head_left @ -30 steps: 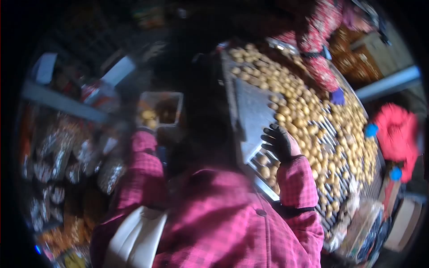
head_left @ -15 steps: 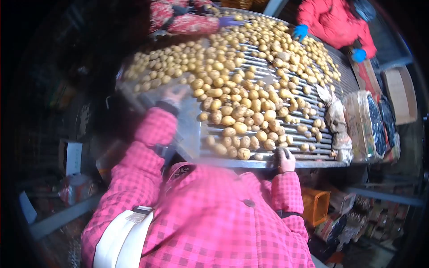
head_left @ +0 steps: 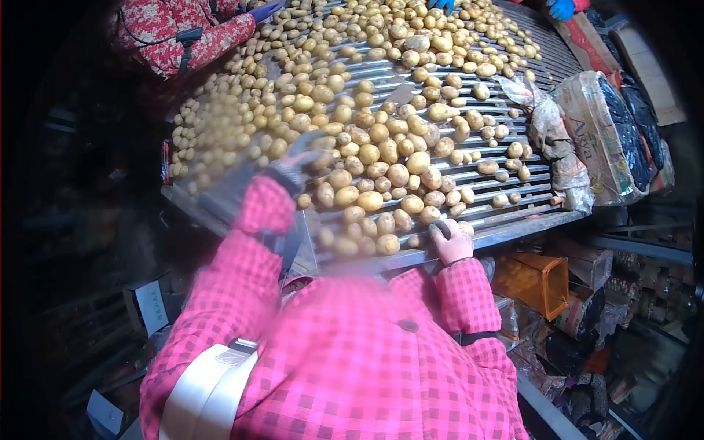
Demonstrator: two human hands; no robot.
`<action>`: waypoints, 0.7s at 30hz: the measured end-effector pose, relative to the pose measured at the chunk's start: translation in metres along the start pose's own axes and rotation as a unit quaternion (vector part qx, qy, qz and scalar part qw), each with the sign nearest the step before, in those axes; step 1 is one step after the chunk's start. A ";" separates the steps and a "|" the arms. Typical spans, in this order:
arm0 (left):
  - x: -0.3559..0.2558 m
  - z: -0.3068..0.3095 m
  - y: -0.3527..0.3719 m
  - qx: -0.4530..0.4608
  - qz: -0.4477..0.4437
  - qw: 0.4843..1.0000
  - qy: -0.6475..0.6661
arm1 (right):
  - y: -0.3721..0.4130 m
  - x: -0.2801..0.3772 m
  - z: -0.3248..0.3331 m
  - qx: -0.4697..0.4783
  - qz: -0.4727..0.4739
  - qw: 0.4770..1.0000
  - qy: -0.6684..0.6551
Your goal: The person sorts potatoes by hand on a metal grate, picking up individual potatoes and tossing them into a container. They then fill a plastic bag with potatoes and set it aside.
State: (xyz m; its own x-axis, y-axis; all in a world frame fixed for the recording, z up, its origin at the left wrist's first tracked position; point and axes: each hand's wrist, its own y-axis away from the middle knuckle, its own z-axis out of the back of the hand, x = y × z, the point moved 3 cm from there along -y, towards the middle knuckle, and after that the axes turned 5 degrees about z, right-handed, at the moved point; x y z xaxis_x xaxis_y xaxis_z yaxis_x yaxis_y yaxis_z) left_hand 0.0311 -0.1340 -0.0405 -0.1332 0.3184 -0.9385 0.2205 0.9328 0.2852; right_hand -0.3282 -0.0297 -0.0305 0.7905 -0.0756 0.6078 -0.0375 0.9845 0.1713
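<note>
Potatoes lie spread over a metal roller table with gaps between its bars. My left hand reaches over the left side, beside the potatoes and above a metal sheet. Its fingers are stretched apart, somewhat smeared by motion, and nothing shows in them. At the table's near edge rests my right hand, its fingers curled. A small dark patch shows at those fingers; whether it is a held thing or a covering, I cannot make out.
A person's patterned sleeve and purple glove are at the far left; another person's blue gloves show at the top. A dirty cloth and cardboard box border the right side. Below stands an orange crate.
The view has shifted, so the table sits higher and tilted. My left hand has moved in toward the potatoes with fingers extended. My right hand stays at the near edge.
</note>
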 end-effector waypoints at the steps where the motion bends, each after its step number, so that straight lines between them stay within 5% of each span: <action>1: 0.002 0.017 0.007 -0.033 -0.092 0.978 -0.183 | -0.001 0.004 0.000 0.008 -0.007 1.000 0.025; 2: 0.005 0.035 0.015 -0.100 -0.174 0.913 -0.357 | -0.002 0.004 0.000 0.012 -0.014 0.999 0.026; 4: 0.003 0.044 0.027 -0.051 0.066 0.996 -0.011 | -0.005 0.008 0.001 0.021 -0.044 0.998 0.025; 5: 0.003 0.039 0.039 -0.120 0.162 0.976 -0.080 | -0.004 0.007 0.001 0.026 -0.073 0.997 0.030; 7: 0.022 0.021 0.042 -0.053 0.116 0.959 -0.254 | -0.003 0.007 0.001 0.009 -0.055 0.997 0.053; 9: 0.033 -0.006 0.046 -0.096 -0.007 0.857 -0.506 | -0.003 0.000 -0.004 0.001 -0.060 0.995 0.076; 15: 0.026 -0.063 0.045 -0.061 0.142 0.675 -0.722 | -0.002 0.014 0.003 0.029 -0.056 0.994 0.087; 19: 0.032 -0.060 0.045 -0.076 0.101 0.694 -0.709 | 0.003 0.010 -0.001 -0.004 0.009 0.996 0.083; 21: 0.030 -0.047 0.047 -0.103 0.054 0.826 -0.551 | 0.002 0.008 0.000 -0.010 0.005 0.997 0.083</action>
State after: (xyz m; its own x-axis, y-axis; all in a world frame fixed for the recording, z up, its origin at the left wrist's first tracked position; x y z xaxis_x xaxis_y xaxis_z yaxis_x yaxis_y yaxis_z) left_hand -0.0077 -0.0730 -0.0459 0.8624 0.1607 -0.4801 -0.0109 0.9539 0.2998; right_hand -0.3221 -0.0285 -0.0251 0.8801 -0.0409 0.4730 -0.0345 0.9881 0.1497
